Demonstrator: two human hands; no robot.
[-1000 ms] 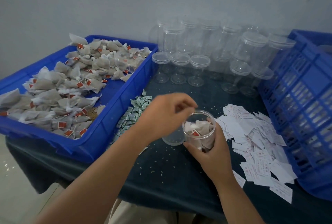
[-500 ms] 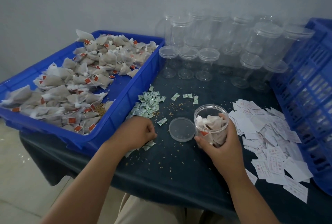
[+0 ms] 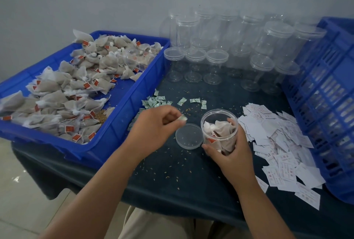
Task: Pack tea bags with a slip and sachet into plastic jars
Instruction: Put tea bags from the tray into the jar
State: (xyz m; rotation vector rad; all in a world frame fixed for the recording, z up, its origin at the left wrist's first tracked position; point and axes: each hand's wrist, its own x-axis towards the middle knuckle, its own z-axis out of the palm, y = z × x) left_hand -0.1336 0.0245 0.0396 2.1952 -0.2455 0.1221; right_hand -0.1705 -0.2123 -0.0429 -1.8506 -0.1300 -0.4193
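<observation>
The jar (image 3: pixel 219 130) is clear plastic, round, lidless and upright on the desk (image 3: pixel 172 173). My right grip (image 3: pixel 232 155) wraps its near side, thumb on the left wall and fingers around the right. Inside it lie grey-white tea bags (image 3: pixel 222 133) with red tags, crowded together; I cannot count them. Its one lid (image 3: pixel 189 136) lies flat just to the jar's left, touching it. My left grip (image 3: pixel 153 130) pinches one small green-white sachet (image 3: pixel 183 119) between thumb and fingertips, above the lid's far edge.

Beyond that hand lie the heap of sachets (image 3: pixel 154 101) and three loose ones (image 3: pixel 195 100) apart from it. A white pile of slips (image 3: pixel 277 143) spreads to the jar's right, far too many to count.

One blue tray (image 3: pixel 118 123) on the left holds a heap of tea bags (image 3: pixel 67 89) and one clear jar lying on its side (image 3: pixel 138 58). Lidded empty jars (image 3: pixel 216 64) crowd the back, overlapping beyond counting. One blue crate (image 3: pixel 325 95) stands at the right.
</observation>
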